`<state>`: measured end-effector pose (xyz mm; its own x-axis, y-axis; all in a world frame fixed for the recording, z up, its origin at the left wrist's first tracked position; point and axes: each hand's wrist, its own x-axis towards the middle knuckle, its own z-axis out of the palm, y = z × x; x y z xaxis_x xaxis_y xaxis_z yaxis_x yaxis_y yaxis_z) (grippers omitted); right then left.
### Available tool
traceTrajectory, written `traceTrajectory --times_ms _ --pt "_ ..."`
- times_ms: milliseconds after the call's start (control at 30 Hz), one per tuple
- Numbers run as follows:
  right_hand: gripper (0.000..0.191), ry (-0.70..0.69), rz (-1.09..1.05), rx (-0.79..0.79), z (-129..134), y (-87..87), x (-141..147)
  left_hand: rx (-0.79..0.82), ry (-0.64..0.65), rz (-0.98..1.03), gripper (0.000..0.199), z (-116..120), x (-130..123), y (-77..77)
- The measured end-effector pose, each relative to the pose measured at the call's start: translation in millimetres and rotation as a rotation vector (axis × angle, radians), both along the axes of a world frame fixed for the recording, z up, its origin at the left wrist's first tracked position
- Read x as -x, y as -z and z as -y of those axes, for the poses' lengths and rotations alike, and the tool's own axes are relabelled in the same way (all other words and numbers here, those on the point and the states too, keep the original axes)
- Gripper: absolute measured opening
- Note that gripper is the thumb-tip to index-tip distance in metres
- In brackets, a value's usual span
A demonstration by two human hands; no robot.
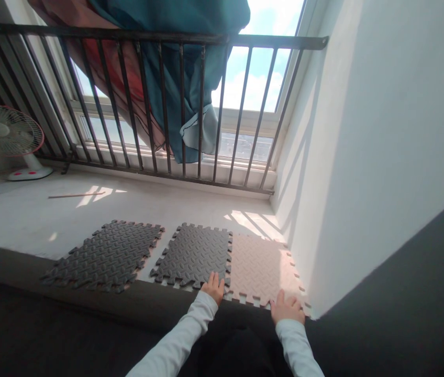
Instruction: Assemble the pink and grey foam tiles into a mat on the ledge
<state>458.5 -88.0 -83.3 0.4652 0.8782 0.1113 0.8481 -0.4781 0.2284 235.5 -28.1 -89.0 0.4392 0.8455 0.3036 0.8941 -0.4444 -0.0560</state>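
Note:
A pink foam mat tile [259,267] with jigsaw edges lies at the right end of the ledge, against the wall. Its left edge meets a dark grey foam mat tile [196,254]. My left hand [214,288] lies on the grey tile's front right corner, fingers stretched out. Over the pink tile's front right part rests my right hand [288,308], its fingers spread and pressing flat. Another dark grey foam mat tile [108,255] lies apart to the left, with its front edge overhanging the ledge.
The pale ledge [128,204] ends in front at a drop to a dark floor. Behind it runs a metal railing [159,175] with teal and pink curtains [170,94] hanging past it. A fan [29,167] stands at far left, near a thin stick [76,196]. A white wall [375,146] bounds the right.

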Motion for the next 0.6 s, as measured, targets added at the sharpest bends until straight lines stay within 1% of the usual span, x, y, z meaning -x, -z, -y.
traceTrajectory --times_ms 167,367,500,600 --pt "0.045 -0.017 0.003 -0.032 0.5 2.4 -1.1 0.067 -0.041 -0.009 0.036 -3.0 -3.6 6.1" --pt "0.043 -0.010 0.104 -0.068 1.1 6.6 0.0 0.233 -0.081 -0.051 0.035 -12.5 -10.0 12.1" --pt "0.042 -0.002 0.145 -0.079 1.2 8.0 0.7 0.257 -0.106 -0.039 0.035 -11.6 -12.8 11.4" --pt "0.042 0.008 0.155 -0.082 1.4 7.1 1.5 0.197 -0.110 -0.012 0.034 -6.5 -13.7 9.9"
